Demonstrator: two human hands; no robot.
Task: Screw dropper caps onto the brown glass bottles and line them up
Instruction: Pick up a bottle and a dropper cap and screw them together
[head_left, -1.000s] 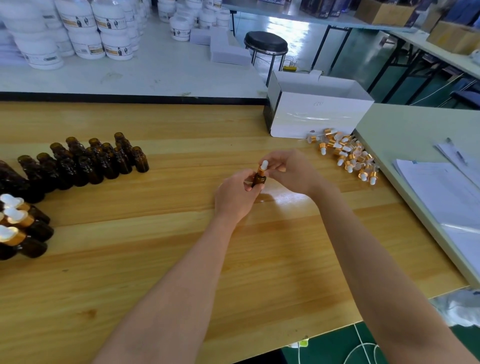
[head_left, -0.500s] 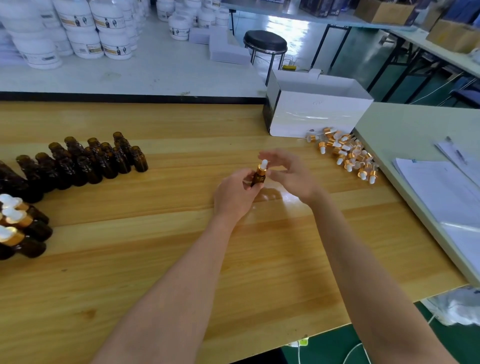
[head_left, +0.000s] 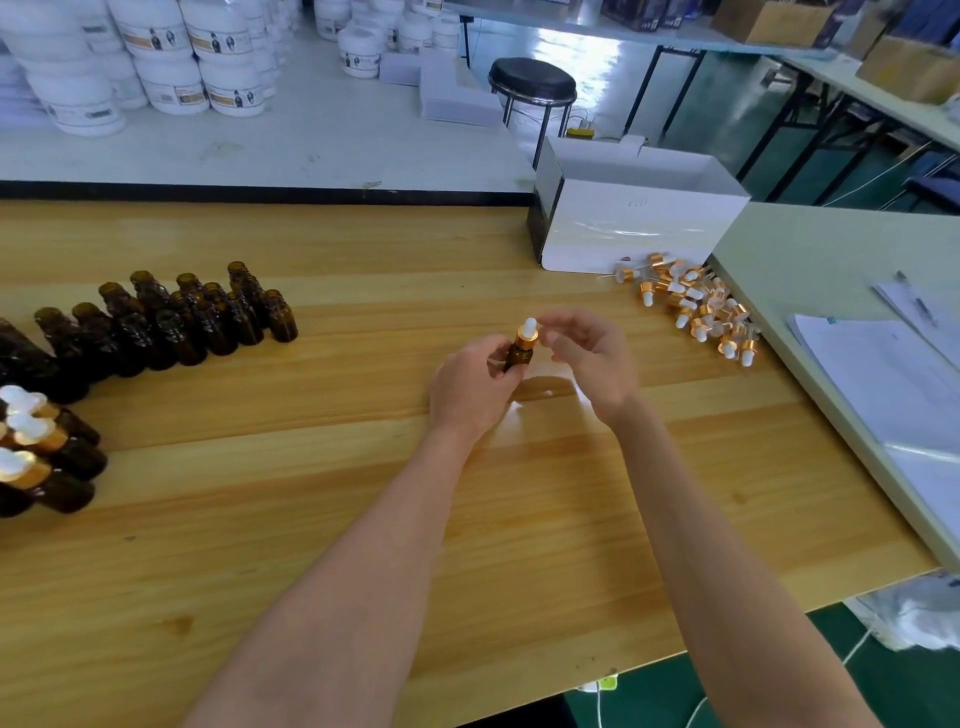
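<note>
Small brown glass bottle (head_left: 518, 357), smooth cylinder, near upright above glossy wood-grain worktop (head_left: 363, 519), gripped round body by curled fingers of left hand (head_left: 475, 387); gold-collared dropper cap (head_left: 528, 333) with white rounded bulb seated on neck, clear above those fingers. Right hand (head_left: 592, 358) fingers loosely curled, holding nothing, just beside cap, apparently not touching. Loose caps (head_left: 696, 306) heaped right, uncapped bottles (head_left: 197, 322) clustered left.
</note>
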